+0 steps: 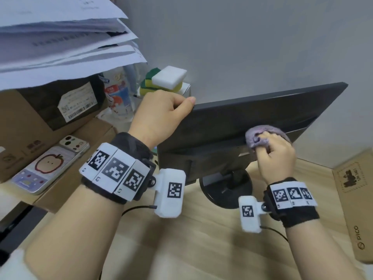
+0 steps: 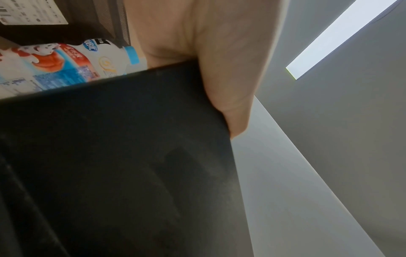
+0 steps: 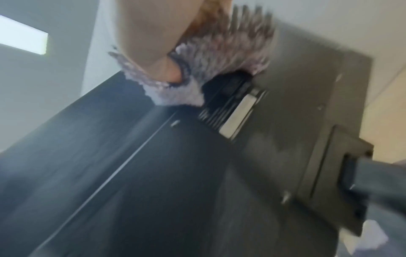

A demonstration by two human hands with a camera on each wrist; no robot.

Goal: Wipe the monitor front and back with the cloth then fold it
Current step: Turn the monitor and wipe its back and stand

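Wiping the back panel, with the long way still to your right

Your left hand (image 1: 159, 114) is curled over the monitor (image 1: 252, 118) at its top-left corner, steadying it. Your right hand (image 1: 275, 156) has the cloth (image 1: 260, 136) bunched in its fingers, pressed mid-back just above the stand (image 1: 228, 188). The panel runs left-right, so the right hand's closer to what's probably left.

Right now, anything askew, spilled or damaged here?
Nothing damaged or spilled. The monitor is tipped, its back toward the camera, left hand gripping a corner while the right hand rubs the cloth on it.
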